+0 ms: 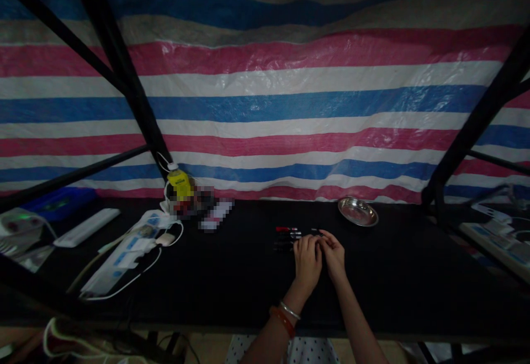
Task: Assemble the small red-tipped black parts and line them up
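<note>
Lipstick tubes [286, 238]: row on black worktop [232, 275], just left of my fingers, long axes crosswise. Left hand [307, 260] nearer; right hand [333, 254] touches it. Grip: I cannot tell.

1. Just beyond the fingers [313, 241] of the left hand [307, 262] lie dark pens [285, 239]; one has a red cap.
2. Beneath the fingers, the table [232, 281] is black.
3. Further beyond the fingers to the right, a silver dish [358, 211].
4. Far beyond, a tarp [265, 93] striped red, white, blue and grey.
5. Far left of the fingers, a yellow bottle [180, 184] with a white cap, and a white power strip [120, 259].
6. The left wrist bears orange and silver bangles [285, 316].
</note>
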The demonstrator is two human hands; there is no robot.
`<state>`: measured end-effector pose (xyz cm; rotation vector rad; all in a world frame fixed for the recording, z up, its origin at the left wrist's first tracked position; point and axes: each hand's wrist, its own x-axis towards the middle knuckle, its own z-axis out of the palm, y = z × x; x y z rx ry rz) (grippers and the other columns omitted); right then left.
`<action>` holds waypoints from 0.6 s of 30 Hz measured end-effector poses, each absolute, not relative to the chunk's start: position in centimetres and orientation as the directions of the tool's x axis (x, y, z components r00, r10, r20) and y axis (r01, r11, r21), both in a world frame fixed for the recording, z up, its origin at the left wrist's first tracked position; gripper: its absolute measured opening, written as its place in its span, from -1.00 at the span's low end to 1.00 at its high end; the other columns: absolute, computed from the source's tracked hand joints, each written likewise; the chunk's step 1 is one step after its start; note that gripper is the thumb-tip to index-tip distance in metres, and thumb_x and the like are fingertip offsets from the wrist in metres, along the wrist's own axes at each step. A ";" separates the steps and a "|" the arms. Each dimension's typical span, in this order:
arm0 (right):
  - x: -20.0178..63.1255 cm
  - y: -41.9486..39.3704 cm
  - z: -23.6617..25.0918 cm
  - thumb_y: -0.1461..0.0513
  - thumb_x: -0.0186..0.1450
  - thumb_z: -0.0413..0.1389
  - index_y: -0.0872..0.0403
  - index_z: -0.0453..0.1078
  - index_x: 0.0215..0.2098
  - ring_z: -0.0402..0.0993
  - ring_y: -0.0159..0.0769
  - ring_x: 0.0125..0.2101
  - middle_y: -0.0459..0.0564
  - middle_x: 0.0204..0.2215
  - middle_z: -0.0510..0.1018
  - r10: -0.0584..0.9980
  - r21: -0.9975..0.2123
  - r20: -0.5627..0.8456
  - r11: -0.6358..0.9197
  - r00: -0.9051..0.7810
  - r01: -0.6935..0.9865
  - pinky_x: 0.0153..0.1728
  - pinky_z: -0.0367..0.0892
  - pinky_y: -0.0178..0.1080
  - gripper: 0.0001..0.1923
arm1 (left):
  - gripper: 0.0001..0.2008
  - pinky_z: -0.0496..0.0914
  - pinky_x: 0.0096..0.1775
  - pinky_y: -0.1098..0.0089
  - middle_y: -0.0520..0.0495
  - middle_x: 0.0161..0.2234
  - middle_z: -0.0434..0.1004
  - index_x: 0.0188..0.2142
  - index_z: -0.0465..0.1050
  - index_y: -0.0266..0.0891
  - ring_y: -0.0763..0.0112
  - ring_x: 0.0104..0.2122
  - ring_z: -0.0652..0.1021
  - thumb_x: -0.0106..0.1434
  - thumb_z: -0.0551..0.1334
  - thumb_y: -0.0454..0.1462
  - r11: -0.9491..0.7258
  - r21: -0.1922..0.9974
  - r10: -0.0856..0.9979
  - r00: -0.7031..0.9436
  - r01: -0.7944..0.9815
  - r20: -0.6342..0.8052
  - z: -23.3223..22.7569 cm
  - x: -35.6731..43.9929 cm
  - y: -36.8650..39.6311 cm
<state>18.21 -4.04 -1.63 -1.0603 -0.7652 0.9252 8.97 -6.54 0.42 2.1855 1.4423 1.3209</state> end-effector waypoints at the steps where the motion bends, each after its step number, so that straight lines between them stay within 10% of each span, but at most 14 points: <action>1: 18.0 -4.0 -1.7 0.07 -0.09 0.26 0.11 0.45 -0.30 0.44 -0.28 -0.49 -0.07 -0.53 0.52 0.890 -0.953 0.107 0.218 0.443 -0.210 -0.43 0.35 -0.23 -0.58 | -0.76 0.22 -0.01 0.17 -0.08 -0.15 0.43 -0.14 0.33 -0.18 0.31 -0.09 0.40 0.24 0.02 -0.42 -0.506 0.577 0.816 0.139 0.642 0.561 0.5 9.0 -6.6; 18: 14.4 -3.7 -2.1 0.04 0.13 0.07 0.08 0.39 -0.19 0.47 -0.23 -0.39 0.00 -0.41 0.51 0.797 -0.968 0.248 0.183 0.551 0.171 -0.33 0.36 -0.21 -0.63 | -0.61 0.11 0.01 0.00 -0.32 0.04 0.35 0.06 0.18 -0.35 0.09 0.12 0.24 0.27 0.01 -0.22 0.002 0.609 0.896 -0.272 0.793 0.351 0.1 2.3 -5.4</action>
